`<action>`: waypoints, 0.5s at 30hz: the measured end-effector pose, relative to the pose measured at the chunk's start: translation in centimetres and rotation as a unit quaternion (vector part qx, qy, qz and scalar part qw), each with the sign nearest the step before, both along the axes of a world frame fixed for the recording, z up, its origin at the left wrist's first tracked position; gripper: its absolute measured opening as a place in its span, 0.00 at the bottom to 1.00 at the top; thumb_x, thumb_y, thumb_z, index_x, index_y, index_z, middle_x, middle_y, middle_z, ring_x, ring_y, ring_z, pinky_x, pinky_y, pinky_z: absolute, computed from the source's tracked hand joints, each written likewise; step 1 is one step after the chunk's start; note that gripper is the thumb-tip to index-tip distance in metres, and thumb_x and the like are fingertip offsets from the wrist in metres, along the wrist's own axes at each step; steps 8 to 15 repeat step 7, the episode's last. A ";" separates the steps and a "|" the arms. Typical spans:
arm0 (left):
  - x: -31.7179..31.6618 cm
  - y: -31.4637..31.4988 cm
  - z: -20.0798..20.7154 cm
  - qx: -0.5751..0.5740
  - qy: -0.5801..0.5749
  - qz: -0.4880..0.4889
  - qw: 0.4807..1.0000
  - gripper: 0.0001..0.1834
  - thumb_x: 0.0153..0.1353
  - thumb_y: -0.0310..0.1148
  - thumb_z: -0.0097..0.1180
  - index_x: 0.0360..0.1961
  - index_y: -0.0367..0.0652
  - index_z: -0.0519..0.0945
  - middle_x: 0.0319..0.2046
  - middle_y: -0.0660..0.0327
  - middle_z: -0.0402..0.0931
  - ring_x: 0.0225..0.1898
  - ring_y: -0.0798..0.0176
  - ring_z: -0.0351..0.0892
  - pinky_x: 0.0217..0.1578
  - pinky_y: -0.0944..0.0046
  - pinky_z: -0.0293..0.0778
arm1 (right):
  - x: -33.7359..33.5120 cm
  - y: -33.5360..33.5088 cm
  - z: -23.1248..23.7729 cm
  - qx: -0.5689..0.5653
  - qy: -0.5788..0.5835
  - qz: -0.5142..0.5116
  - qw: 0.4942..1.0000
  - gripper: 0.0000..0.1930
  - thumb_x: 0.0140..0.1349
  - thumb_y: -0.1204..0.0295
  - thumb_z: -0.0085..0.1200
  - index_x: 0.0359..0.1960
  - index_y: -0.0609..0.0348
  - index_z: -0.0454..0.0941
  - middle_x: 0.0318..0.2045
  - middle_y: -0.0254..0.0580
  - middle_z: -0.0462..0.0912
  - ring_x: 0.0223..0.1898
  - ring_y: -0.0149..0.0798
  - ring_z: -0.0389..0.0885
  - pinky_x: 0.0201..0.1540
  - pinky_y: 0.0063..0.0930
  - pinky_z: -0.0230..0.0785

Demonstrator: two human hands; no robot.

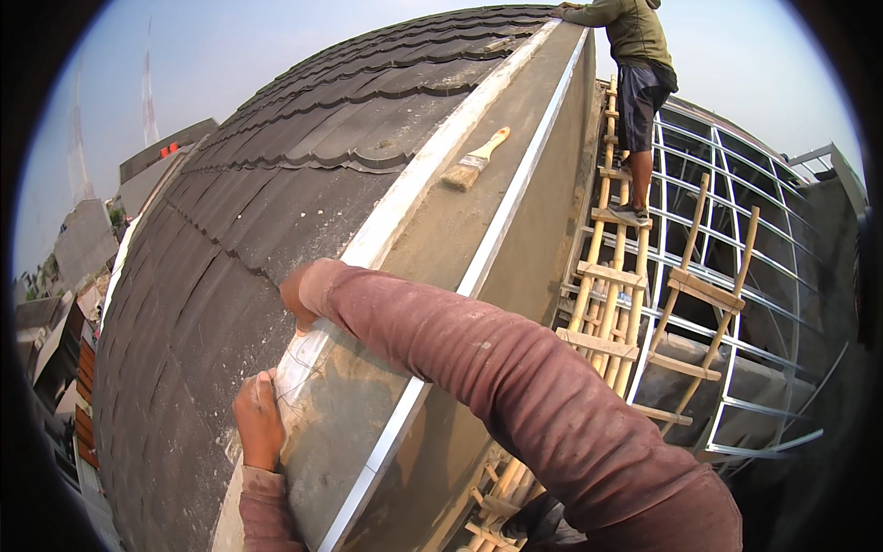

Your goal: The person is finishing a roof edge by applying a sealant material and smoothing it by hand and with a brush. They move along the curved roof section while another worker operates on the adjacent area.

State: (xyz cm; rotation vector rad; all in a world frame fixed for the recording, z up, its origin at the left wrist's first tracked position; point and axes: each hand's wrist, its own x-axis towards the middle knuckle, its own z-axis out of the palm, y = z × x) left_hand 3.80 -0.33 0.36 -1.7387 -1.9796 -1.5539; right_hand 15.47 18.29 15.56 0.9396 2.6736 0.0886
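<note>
A white strip (407, 204) runs along the seam between the dark roof tiles and a grey cement wall top (342, 391). At its near end my left hand (258, 419) is closed against the strip's edge, fingers curled; what they pinch cannot be made out. Just beyond, my right hand (296, 293) reaches across to the tile side of the strip, its fingers mostly hidden behind the wrist and strip. Thin loose strands show on the strip between both hands. Farther up the wall top lies a paintbrush (475, 160) with a wooden handle and pale bristles.
Dark roof tiles (230, 207) slope off to the left. A metal strip (515, 198) edges the wall top. To the right are bamboo ladders (602, 304) and a metal roof frame (736, 239) over a drop. Another person (637, 64) stands on a ladder at the far end.
</note>
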 end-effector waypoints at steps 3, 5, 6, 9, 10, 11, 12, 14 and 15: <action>0.1 -0.6 0.5 -0.015 0.000 0.004 1.000 0.20 0.77 0.37 0.46 0.44 0.32 0.86 0.38 0.43 0.85 0.40 0.41 0.85 0.45 0.51 0.76 | -0.9 0.8 -0.8 -0.013 -0.003 0.012 1.000 0.30 0.58 0.51 0.72 0.60 0.50 0.84 0.61 0.46 0.83 0.62 0.54 0.80 0.62 0.52 0.73; -0.9 -1.5 0.1 -0.035 0.001 0.023 0.999 0.19 0.77 0.37 0.46 0.44 0.34 0.87 0.40 0.41 0.85 0.41 0.41 0.85 0.45 0.51 0.76 | -1.5 0.1 -1.3 0.026 0.018 0.096 0.995 0.31 0.57 0.50 0.71 0.54 0.61 0.86 0.54 0.52 0.86 0.59 0.55 0.82 0.61 0.46 0.72; -0.6 -0.7 -0.2 -0.039 0.001 0.023 0.999 0.19 0.76 0.38 0.48 0.45 0.35 0.87 0.41 0.40 0.85 0.42 0.41 0.86 0.46 0.50 0.76 | -1.1 1.3 -1.7 0.045 0.006 0.140 0.989 0.33 0.57 0.50 0.71 0.57 0.63 0.84 0.56 0.55 0.85 0.63 0.54 0.80 0.65 0.45 0.69; -0.2 -0.2 -0.1 -0.045 0.004 0.028 0.999 0.19 0.75 0.39 0.50 0.46 0.36 0.87 0.42 0.38 0.84 0.44 0.42 0.86 0.47 0.50 0.76 | -2.3 0.3 -3.0 0.032 0.000 0.157 0.987 0.33 0.57 0.50 0.71 0.57 0.63 0.84 0.56 0.55 0.85 0.63 0.54 0.80 0.65 0.45 0.69; -0.2 -0.2 -0.1 -0.045 0.004 0.028 0.999 0.19 0.75 0.39 0.50 0.46 0.36 0.87 0.42 0.38 0.84 0.44 0.42 0.86 0.47 0.50 0.76 | -2.3 0.3 -3.0 0.032 0.000 0.157 0.987 0.33 0.57 0.50 0.71 0.57 0.63 0.84 0.56 0.55 0.85 0.63 0.54 0.80 0.65 0.45 0.69; -0.2 -0.2 -0.1 -0.045 0.004 0.028 0.999 0.19 0.75 0.39 0.50 0.46 0.36 0.87 0.42 0.38 0.84 0.44 0.42 0.86 0.47 0.50 0.76 | -2.3 0.3 -3.0 0.032 0.000 0.157 0.987 0.33 0.57 0.50 0.71 0.57 0.63 0.84 0.56 0.55 0.85 0.63 0.54 0.80 0.65 0.45 0.69; -0.2 -0.2 -0.1 -0.045 0.004 0.028 0.999 0.19 0.75 0.39 0.50 0.46 0.36 0.87 0.42 0.38 0.84 0.44 0.42 0.86 0.47 0.50 0.76 | -2.3 0.3 -3.0 0.032 0.000 0.157 0.987 0.33 0.57 0.50 0.71 0.57 0.63 0.84 0.56 0.55 0.85 0.63 0.54 0.80 0.65 0.45 0.69; -0.2 -0.2 -0.1 -0.045 0.004 0.028 0.999 0.19 0.75 0.39 0.50 0.46 0.36 0.87 0.42 0.38 0.84 0.44 0.42 0.86 0.47 0.50 0.76 | -2.3 0.3 -3.0 0.032 0.000 0.157 0.987 0.33 0.57 0.50 0.71 0.57 0.63 0.84 0.56 0.55 0.85 0.63 0.54 0.80 0.65 0.45 0.69; -0.2 -0.2 -0.1 -0.045 0.004 0.028 0.999 0.19 0.75 0.39 0.50 0.46 0.36 0.87 0.42 0.38 0.84 0.44 0.42 0.86 0.47 0.50 0.76 | -2.3 0.3 -3.0 0.032 0.000 0.157 0.987 0.33 0.57 0.50 0.71 0.57 0.63 0.84 0.56 0.55 0.85 0.63 0.54 0.80 0.65 0.45 0.69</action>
